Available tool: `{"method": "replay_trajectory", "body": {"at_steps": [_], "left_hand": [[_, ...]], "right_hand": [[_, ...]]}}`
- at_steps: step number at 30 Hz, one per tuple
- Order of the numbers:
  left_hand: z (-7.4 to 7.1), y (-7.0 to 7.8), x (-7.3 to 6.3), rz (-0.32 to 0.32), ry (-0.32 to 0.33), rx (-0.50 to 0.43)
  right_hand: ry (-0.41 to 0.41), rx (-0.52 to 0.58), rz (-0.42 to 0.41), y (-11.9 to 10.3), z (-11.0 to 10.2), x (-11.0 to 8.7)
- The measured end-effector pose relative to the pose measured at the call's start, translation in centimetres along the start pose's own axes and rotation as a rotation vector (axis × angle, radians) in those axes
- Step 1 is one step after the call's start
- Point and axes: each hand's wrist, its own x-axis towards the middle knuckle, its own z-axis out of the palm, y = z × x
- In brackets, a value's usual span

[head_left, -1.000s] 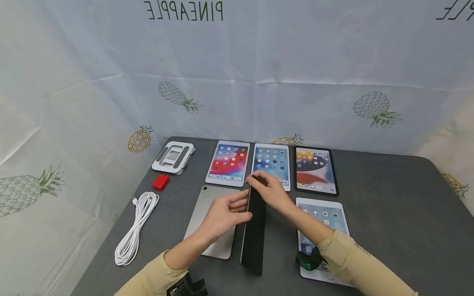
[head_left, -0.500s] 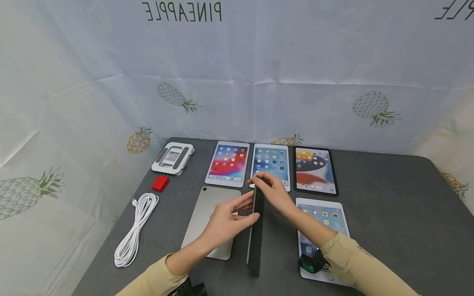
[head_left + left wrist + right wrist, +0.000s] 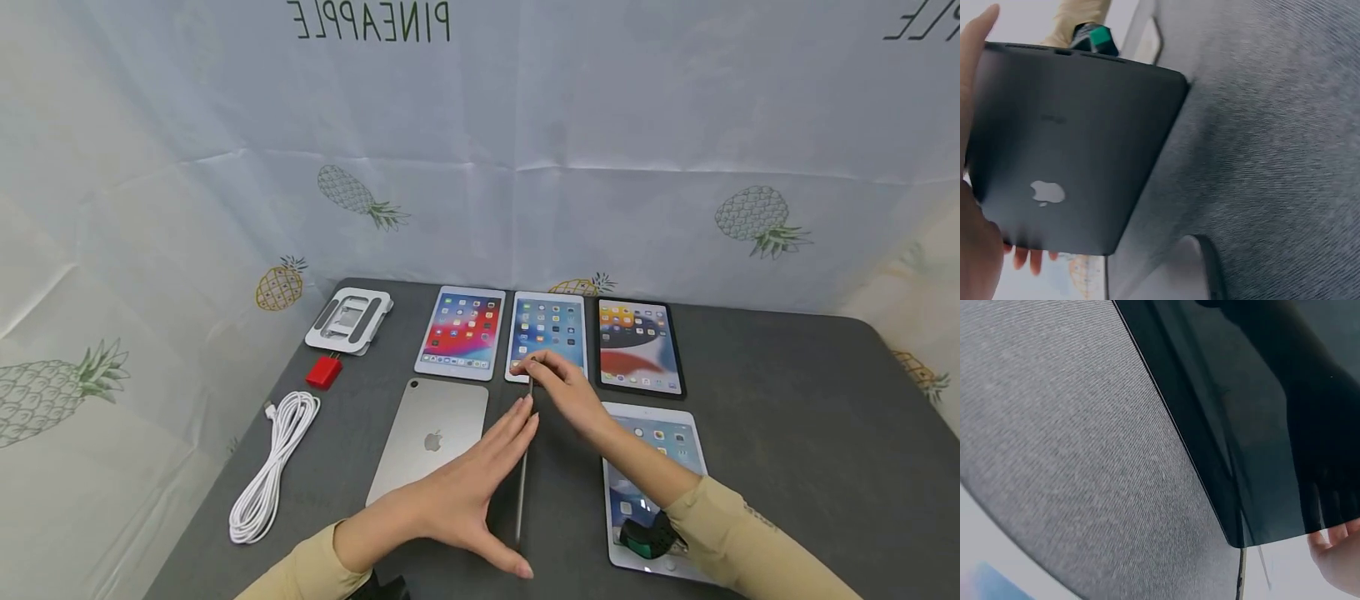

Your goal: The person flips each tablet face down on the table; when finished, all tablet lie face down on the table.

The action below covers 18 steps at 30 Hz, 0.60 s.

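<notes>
A dark tablet (image 3: 522,492) is tipped up on edge over the table, so the head view shows only its thin side. Its dark back with an Apple logo (image 3: 1047,192) faces the left wrist camera. My right hand (image 3: 566,396) pinches its far end, and its glossy dark screen (image 3: 1210,419) fills much of the right wrist view. My left hand (image 3: 468,492) lies along its left side, fingers extended and thumb spread wide towards the near end; contact is unclear. Beneath the left hand, a silver tablet (image 3: 423,417) lies back up, partly covered.
Two white tablets (image 3: 461,333) and a black-framed tablet (image 3: 640,346) lie lit at the back. Another white tablet (image 3: 660,433) lies under my right forearm. On the left are a white folding stand (image 3: 349,320), a red charger plug (image 3: 324,372) and a coiled white cable (image 3: 273,467).
The dark tablet has shifted right and turned, its screen side going out of the head view. My left hand has loosened from its edge and spread its thumb and fingers; the right keeps its pinch.
</notes>
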Motion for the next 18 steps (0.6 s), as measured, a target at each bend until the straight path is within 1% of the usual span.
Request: {"method": "replay_trajectory", "body": {"at_steps": [3, 5, 11, 14, 16, 18], "left_hand": [[0.5, 0.0, 0.1, 0.028, 0.015, 0.061], [0.8, 0.0, 0.1, 0.038, 0.036, 0.073], [1.3, 0.0, 0.4, 0.097, 0.123, 0.103], [1.4, 0.0, 0.7, 0.148, 0.164, 0.114], [1.4, 0.0, 1.0, 0.173, 0.174, 0.110], [1.3, 0.0, 1.3, 0.199, 0.172, 0.114]], "right_hand": [[-0.012, 0.007, -0.012, 0.0, -0.4, -0.2], [-0.014, -0.003, -0.013, -0.1, -0.6, -0.5], [-0.023, -0.098, -0.041, -0.5, -0.9, -1.2], [-0.007, -0.152, -0.054, -0.6, -1.0, -1.5], [0.016, -0.185, -0.056, -0.6, -1.1, -1.7], [0.032, -0.193, -0.055, -0.7, -1.3, -2.0]]}}
